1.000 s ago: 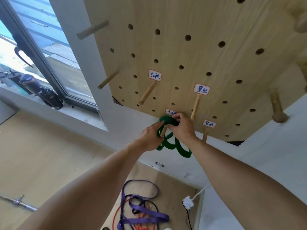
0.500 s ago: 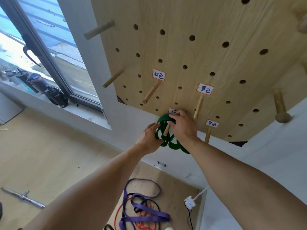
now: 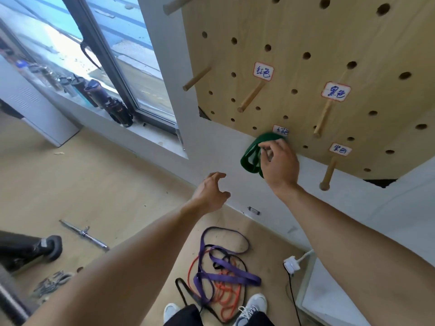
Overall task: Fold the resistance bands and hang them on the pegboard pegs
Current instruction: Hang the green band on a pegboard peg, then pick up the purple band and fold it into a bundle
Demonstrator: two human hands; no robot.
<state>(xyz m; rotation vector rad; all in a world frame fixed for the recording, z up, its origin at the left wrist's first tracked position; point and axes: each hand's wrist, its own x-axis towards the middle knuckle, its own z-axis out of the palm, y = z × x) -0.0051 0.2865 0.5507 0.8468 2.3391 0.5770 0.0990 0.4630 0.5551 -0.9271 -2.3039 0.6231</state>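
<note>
A folded green resistance band hangs in loops low on the wooden pegboard, under a small label. Its peg is hidden behind my right hand, whose fingers are apart just in front of the band; I cannot tell whether they touch it. My left hand hovers below and to the left, fingers spread, holding nothing. On the floor near my feet lies a tangle of purple band, red band and black band.
Bare wooden pegs stick out under other labels: one upper left, one to the right, one lower right. A white plug with cable lies on the floor at right. A metal bar and bottles sit left.
Both hands have let go of the green band, which now hangs on the board. My left hand has dropped down and left, and the view has tilted toward the floor.
</note>
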